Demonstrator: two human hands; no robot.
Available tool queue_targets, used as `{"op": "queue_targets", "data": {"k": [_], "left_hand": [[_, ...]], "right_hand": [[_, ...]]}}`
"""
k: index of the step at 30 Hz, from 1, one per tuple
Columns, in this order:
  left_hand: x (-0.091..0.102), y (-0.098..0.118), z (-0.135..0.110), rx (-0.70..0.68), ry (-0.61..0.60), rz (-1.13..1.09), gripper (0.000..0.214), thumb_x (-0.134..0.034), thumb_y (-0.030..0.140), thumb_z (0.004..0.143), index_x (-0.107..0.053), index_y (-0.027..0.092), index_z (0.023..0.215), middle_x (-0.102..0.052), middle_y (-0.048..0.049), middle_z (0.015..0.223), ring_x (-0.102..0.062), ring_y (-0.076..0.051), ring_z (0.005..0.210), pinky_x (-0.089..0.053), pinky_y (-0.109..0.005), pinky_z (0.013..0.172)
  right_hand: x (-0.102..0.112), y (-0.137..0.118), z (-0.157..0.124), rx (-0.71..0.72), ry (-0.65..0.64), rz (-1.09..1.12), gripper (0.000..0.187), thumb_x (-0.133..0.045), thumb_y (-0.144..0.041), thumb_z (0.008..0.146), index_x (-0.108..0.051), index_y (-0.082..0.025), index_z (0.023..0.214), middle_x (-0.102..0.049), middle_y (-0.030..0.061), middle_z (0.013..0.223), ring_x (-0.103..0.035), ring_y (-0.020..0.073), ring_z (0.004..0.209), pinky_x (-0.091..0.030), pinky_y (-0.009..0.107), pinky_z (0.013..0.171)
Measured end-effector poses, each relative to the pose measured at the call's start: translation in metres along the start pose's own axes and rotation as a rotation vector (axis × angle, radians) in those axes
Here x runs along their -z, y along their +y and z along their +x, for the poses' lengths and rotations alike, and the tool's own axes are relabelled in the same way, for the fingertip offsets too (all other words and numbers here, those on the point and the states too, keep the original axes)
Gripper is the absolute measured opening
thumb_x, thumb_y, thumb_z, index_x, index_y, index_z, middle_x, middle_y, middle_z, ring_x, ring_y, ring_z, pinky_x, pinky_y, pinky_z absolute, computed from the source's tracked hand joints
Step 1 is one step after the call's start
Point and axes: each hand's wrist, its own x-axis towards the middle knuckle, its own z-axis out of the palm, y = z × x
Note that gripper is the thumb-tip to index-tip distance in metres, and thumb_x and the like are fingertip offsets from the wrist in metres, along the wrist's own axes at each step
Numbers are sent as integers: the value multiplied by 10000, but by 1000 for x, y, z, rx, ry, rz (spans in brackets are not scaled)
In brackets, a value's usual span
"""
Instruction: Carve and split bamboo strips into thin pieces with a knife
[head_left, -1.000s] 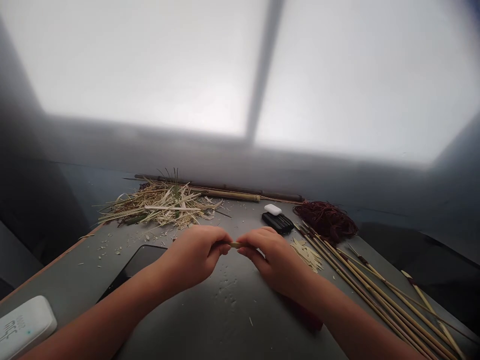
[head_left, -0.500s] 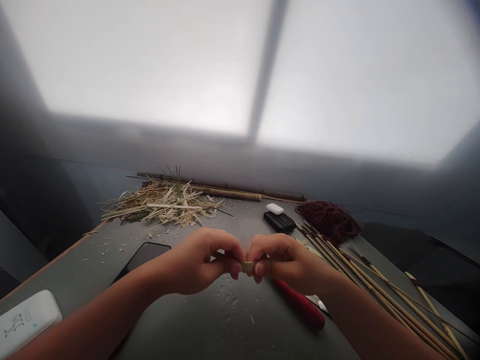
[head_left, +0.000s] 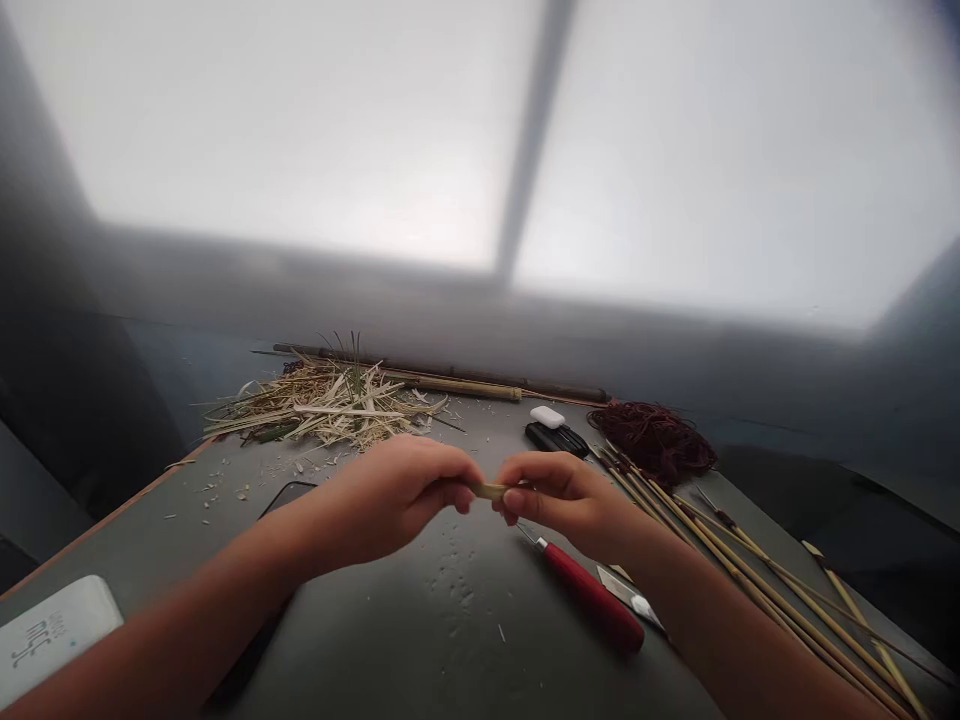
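Above the grey table (head_left: 420, 650), my left hand (head_left: 390, 500) and my right hand (head_left: 562, 495) meet fingertip to fingertip. Both pinch a small pale bamboo piece (head_left: 489, 491) between thumb and fingers. Only its short middle shows between the hands. A red-handled knife (head_left: 589, 590) lies on the table just below my right wrist, blade end toward the hands.
A heap of bamboo shavings (head_left: 330, 410) lies at the back left. Long bamboo sticks (head_left: 757, 590) fan along the right edge beside a coil of dark red cord (head_left: 652, 437). A black case with a white box (head_left: 553, 430), a dark phone (head_left: 281, 495) and a white device (head_left: 52, 635) lie about.
My hands have lifted a little from the table while still pinching the bamboo piece, and the red-handled knife under my right wrist has come into view.
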Motion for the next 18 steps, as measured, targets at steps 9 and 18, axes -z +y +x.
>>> {"op": "queue_targets", "data": {"k": [9,18], "left_hand": [[6,-32,6,86,328,245,128,-577,224,850,-686,170,811,-661,-32,785,-577,-154,704,-436,-259,663],[-10,-19,7,235,118,-510,348,-615,480,831,-722,171,949,-674,-45,811,-623,-182,751,-524,-296,681]], "right_hand": [[10,9,-1,184,302,-825,137,-539,-286,916,-646,-201,909,-686,53,849,-583,213,843,-409,380,824],[-4,6,3,289,387,-705,169,-486,-162,920,-622,-206,830,-638,-5,699,-551,143,666,-404,279,668]]}}
